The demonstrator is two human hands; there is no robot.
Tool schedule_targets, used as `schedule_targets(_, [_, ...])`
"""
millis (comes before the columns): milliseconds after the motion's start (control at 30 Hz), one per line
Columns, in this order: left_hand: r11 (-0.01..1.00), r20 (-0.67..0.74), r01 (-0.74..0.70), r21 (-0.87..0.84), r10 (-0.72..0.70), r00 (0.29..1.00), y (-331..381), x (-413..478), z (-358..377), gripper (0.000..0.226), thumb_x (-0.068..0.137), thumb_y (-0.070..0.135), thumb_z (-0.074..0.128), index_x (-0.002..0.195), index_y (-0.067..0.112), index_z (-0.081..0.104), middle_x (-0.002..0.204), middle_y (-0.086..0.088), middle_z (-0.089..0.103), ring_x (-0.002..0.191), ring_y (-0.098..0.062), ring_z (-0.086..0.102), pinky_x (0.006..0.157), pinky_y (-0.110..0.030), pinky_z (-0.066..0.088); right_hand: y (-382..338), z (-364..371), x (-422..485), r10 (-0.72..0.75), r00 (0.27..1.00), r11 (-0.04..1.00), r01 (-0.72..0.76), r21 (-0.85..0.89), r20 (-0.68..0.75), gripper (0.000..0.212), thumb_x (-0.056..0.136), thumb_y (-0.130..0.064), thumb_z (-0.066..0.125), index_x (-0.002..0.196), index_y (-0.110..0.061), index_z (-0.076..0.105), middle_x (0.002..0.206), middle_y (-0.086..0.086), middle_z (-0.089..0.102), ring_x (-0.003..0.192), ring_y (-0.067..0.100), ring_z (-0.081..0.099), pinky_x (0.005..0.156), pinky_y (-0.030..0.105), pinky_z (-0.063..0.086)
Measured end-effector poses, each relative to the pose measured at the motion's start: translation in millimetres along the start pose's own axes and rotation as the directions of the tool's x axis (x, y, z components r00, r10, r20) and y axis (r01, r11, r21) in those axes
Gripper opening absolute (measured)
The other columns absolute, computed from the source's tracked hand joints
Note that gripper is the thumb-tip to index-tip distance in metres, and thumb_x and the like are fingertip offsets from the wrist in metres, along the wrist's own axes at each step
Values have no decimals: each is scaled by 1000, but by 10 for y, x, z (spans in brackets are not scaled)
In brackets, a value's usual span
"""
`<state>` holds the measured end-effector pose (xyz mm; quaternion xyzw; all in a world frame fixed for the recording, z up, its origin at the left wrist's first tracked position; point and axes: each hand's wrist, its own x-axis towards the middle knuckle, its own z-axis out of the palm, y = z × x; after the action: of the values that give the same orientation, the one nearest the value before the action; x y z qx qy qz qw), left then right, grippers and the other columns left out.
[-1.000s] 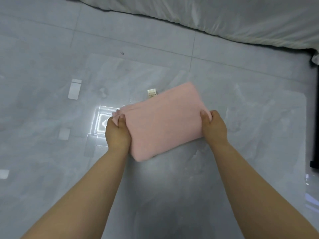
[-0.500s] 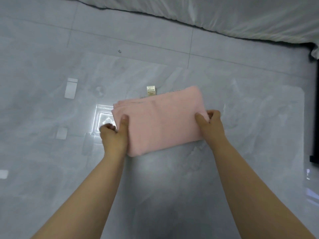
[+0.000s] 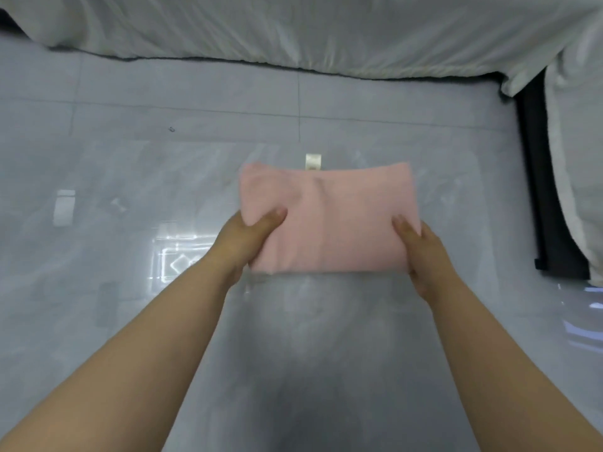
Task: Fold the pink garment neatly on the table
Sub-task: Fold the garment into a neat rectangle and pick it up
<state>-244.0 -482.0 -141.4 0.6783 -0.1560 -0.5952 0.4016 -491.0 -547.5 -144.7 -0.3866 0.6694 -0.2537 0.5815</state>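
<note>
1. One sheet (image 3: 326,27), white and rumpled, across the far side. It lies well apart from the work, so no hazard is judged here.
2. One table (image 3: 326,353), grey and glossy, bearing the garment at its middle. Hazard: the face looks slick, so a sideways nudge may slide the whole bundle instead of squaring it.
3. One panel (image 3: 538,190), dark, at the right beside the sheet. It is apart from the hands, so no hazard is judged here.
4. One garment (image 3: 329,216), pink, folded to a compact rectangle of several layers, long side across the table. Whether it rests fully on the table or is slightly raised cannot be told. The task is judged near its end. Hazard: stacked layers may creep apart and the near corners splay if the ends are handled unevenly.
5. Two hands.
   - The left hand (image 3: 248,239) clasps the near-left edge, thumb on top and fingers hidden beneath.
   - The right hand (image 3: 421,252) clasps the right edge the same way.
   - Hazard: drawing the fingers out from under may drag the bottom layer along, and releasing one side first may skew the rectangle.
6. One label (image 3: 313,162), pale, poking out past the far edge. Hazard: it spoils the neat outline, and tucking it in may loosen the fold.
</note>
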Motion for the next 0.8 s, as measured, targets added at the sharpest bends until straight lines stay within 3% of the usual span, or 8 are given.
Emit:
schedule_targets(200, [989,62,-147,36,144,988,369,355,979,42,75,42,70,109,21,58,99,7,66,91,-11,64,75,-25,52,-260,-770,398,-67,972,996,79,48,-227,15,87,-26,52,86,-17,64,94,-4,64,94,16,58,92,37,46])
schedule_targets(333, [983,-4,-160,86,161,987,401,634,1470,36,84,49,55,105,20,56,89,12,61,82,-8,60,66,-20,47,-250,-1102,688,-171,925,984,175,-19,-339,17,89,-26,50,85,-16,63,80,-8,59,78,10,51,70,25,42])
schedule_targets(433, [977,-131,-64,205,92,987,252,862,1704,50,88,50,48,115,8,54,109,-6,61,98,-24,58,81,-31,45,-18,-1185,983,-188,912,967,105,-234,-365,32,92,-30,48,114,-9,56,116,13,60,100,20,54,82,27,42])
schedule_targets(533, [926,-321,18,378,113,940,46,962,1780,60,92,37,46,139,4,27,140,-16,41,127,-31,42,102,-33,33,221,-1048,1081,-202,875,813,-100,-573,-440,56,94,-32,42,143,-12,23,148,22,26,133,36,31,109,39,23])
schedule_targets(600, [756,-284,-196,625,453,845,-33,856,1743,61,93,32,41,145,10,17,148,-17,29,136,-31,30,110,-34,20,302,-926,1019,-403,866,613,14,-790,-297,60,91,-41,39,145,-23,19,154,16,15,138,37,19,112,48,14])
schedule_targets(667, [287,122,-435,853,702,702,-156,760,1753,59,92,38,33,146,17,20,152,-15,24,141,-33,21,112,-40,9,355,-883,994,-441,893,420,118,-900,-89,63,86,-53,30,144,-34,16,157,7,8,141,35,10,111,57,7])
schedule_targets(733, [-48,455,-533,845,589,668,-269,749,1794,68,86,57,32,146,27,18,156,-7,17,143,-31,13,111,-48,0,389,-943,1035,-380,925,367,126,-922,-25,67,82,-61,22,144,-39,9,158,-1,3,142,33,4,110,60,6])
schedule_targets(800, [-69,462,-476,877,393,795,-325,832,1783,92,74,70,42,146,31,2,158,0,0,145,-26,-2,111,-57,-4,413,-1018,1107,-347,938,369,135,-920,-2,70,79,-65,21,143,-40,5,158,-4,0,142,34,4,110,61,9])
